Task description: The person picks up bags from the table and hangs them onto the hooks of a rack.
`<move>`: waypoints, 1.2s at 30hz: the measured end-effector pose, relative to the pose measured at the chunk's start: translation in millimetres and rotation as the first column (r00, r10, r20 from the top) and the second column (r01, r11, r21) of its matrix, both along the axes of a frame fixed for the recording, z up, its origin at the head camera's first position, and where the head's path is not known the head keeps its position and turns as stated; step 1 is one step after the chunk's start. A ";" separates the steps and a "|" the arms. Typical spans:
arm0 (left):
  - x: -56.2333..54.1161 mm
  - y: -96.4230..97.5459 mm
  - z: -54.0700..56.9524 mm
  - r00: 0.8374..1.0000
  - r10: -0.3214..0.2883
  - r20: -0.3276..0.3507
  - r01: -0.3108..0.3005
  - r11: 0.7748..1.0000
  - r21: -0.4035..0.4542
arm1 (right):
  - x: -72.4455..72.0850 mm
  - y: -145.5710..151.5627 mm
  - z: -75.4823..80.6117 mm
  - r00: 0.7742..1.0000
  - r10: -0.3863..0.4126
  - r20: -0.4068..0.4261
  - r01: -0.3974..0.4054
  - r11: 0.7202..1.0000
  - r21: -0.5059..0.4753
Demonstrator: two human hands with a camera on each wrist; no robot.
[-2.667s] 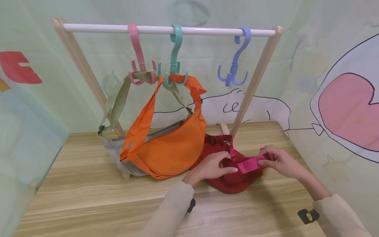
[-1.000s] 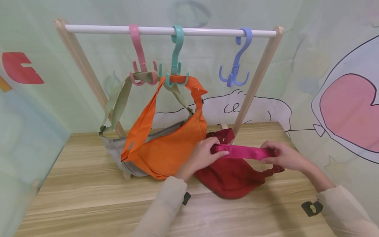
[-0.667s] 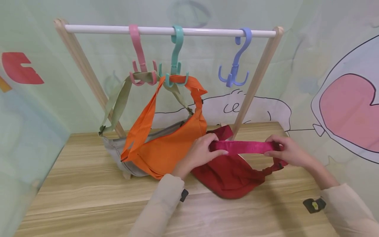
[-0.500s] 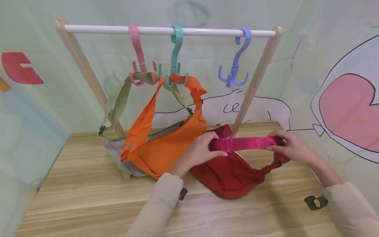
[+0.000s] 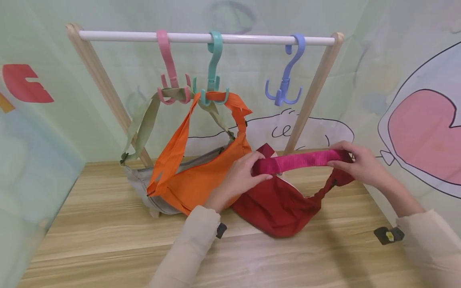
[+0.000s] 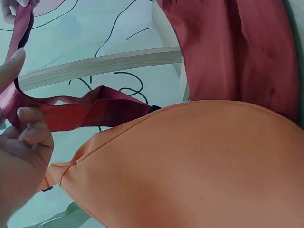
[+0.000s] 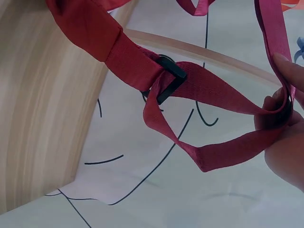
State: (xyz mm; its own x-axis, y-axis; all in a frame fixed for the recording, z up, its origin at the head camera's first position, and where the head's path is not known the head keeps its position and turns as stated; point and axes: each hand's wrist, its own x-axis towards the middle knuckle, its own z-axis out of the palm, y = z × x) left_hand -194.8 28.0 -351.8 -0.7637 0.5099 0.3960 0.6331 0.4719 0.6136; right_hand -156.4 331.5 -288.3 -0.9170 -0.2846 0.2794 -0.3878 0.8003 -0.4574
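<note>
In the head view my left hand (image 5: pixel 239 176) and right hand (image 5: pixel 363 166) each pinch the magenta strap (image 5: pixel 304 160) of a red crossbody bag (image 5: pixel 277 210), stretching it between them. The bag body hangs below, low over the table, partly behind my left hand. The right wrist view shows the strap looping through a black buckle (image 7: pixel 173 78) to my right fingers (image 7: pixel 275 107). In the left wrist view the strap runs behind my left thumb and fingertips (image 6: pixel 31 118). An orange crossbody bag (image 5: pixel 210 174) hangs from a green hook (image 5: pixel 215 56), right beside my left hand.
A wooden rack with a white rail (image 5: pixel 252 39) stands on the wood table (image 5: pixel 90 240). A grey bag (image 5: pixel 138 182) hangs from a pink hook (image 5: pixel 167 60), behind the orange one. The blue hook (image 5: pixel 286 80) at right carries nothing. A printed cloth backdrop (image 5: pixel 407 60) surrounds the table.
My hands have spread apart and drawn the bunched strap out straight. Both have risen, the right one more, also moving right, and the red bag's right end has lifted with the strap.
</note>
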 end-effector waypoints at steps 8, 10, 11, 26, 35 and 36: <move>-3.5 -0.6 8.8 1.000 0.014 -0.006 -0.014 0.999 0.032 | -4.9 -3.7 13.7 0.999 -0.035 -0.032 0.036 0.999 0.013; -4.4 -0.3 11.4 1.000 0.018 -0.004 -0.018 0.999 0.035 | -6.3 -4.3 16.7 0.999 -0.045 -0.026 0.045 0.999 0.006; -5.2 0.0 12.9 1.000 0.020 -0.007 -0.020 0.999 0.038 | -7.1 -4.5 18.3 0.999 -0.047 -0.024 0.047 0.999 0.004; -12.0 3.6 30.9 0.999 0.039 -0.031 -0.037 0.997 0.061 | -13.1 -6.7 42.8 0.996 -0.088 -0.001 0.088 0.995 -0.053; -12.9 2.1 38.6 0.999 0.048 0.008 -0.048 0.992 0.118 | -16.3 -8.2 52.6 0.998 -0.045 -0.035 0.042 0.994 -0.101; -13.1 2.0 38.9 0.999 0.049 -0.001 -0.048 0.991 0.128 | -16.6 -8.4 53.3 0.998 -0.040 -0.038 0.035 0.994 -0.105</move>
